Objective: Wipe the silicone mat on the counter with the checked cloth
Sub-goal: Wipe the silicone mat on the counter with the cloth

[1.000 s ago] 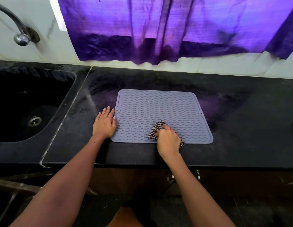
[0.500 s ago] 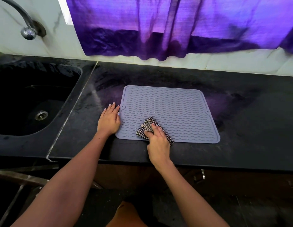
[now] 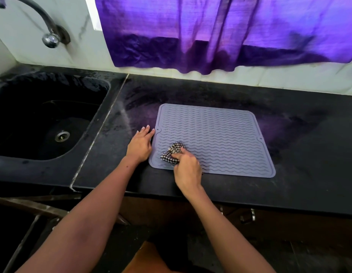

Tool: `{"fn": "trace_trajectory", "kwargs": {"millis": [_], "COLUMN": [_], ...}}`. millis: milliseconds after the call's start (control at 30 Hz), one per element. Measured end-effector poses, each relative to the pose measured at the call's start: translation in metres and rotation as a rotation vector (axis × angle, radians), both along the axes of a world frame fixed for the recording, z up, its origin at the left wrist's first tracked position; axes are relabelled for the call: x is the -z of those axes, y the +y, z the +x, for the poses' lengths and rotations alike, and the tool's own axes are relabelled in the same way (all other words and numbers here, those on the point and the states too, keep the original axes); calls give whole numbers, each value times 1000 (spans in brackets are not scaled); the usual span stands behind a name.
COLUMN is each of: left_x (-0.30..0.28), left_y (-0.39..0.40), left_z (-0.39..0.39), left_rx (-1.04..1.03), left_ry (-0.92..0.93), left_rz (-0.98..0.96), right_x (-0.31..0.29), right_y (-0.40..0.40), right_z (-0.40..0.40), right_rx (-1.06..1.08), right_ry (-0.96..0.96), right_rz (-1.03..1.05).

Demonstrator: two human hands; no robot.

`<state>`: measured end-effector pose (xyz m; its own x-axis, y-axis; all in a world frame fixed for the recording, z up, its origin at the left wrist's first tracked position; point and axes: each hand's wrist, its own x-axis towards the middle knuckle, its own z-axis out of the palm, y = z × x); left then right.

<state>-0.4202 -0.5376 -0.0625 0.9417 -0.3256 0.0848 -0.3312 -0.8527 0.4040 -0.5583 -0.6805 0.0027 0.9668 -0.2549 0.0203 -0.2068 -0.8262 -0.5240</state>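
A grey silicone mat point(image 3: 220, 134) with wavy ridges lies flat on the black counter point(image 3: 299, 174). My right hand point(image 3: 188, 170) is shut on a bunched black-and-white checked cloth point(image 3: 172, 152), pressing it onto the mat's near left corner. My left hand point(image 3: 140, 144) lies flat on the counter with its fingers apart, its fingertips against the mat's left edge. Part of the cloth is hidden under my right hand.
A black sink point(image 3: 43, 119) with a drain point(image 3: 62, 135) is sunk into the counter at the left, under a curved metal tap point(image 3: 47, 26). A purple curtain point(image 3: 220, 32) hangs over the white wall behind. The counter's front edge runs just below my wrists.
My right hand has slid the cloth leftward along the mat's near edge, from the middle to the left corner. My left hand has stayed at the mat's left edge.
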Motion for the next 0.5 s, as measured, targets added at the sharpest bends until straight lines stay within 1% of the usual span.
{"fn": "trace_trajectory", "kwargs": {"millis": [133,233,333,433,500], "left_x": [2,5,8,8,8], "left_y": [4,4,3,2,2], "left_z": [0,-1,-2,-2,-3], "left_rx": [23,13,9,5,-1], "left_ry": [-7,-27,-36,-44,-44], "left_rz": [30,36,43,47,49], "right_x": [8,21,28,28,23], "right_y": [23,30,28,25,22], "right_z": [1,-1,-2,1,3], "right_rx": [-86,-117,-180,-198,-198], "right_ry": [-34,-75,-52,-72,-43], "right_rz": [-46,-151,-247,-259,-254]}}
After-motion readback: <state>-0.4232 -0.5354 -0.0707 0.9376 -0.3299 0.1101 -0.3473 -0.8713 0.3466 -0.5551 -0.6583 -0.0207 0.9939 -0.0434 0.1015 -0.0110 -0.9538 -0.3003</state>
